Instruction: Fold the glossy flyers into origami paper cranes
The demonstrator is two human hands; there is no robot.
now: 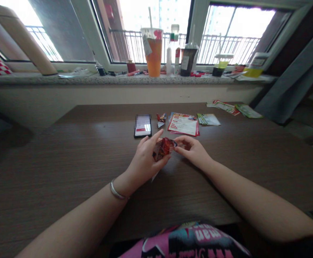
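Basically the left hand (143, 158) and right hand (192, 149), fingers curled nearly shut, pinch a crumpled red wrapper (162, 148); flyers (183, 125) lie untouched nearby.

Crumpled red wrapper (163, 148) pinched just above dark wood table (65, 161), left hand (144, 161) around its lower edge, right hand (191, 150) on its right tip. Silver bangle (116, 190) on left wrist. Pink printed shirt (188, 242) along bottom edge of view. Just ahead of hands: phone (143, 126) with blurred screen, small red scrap (161, 120), red flyers (183, 124), green leaflets (208, 119). Farther back on stone sill (113, 79): orange drink cup (152, 53), white bottle (168, 61), dark drink cup (188, 61). Railing (226, 50) beyond window.
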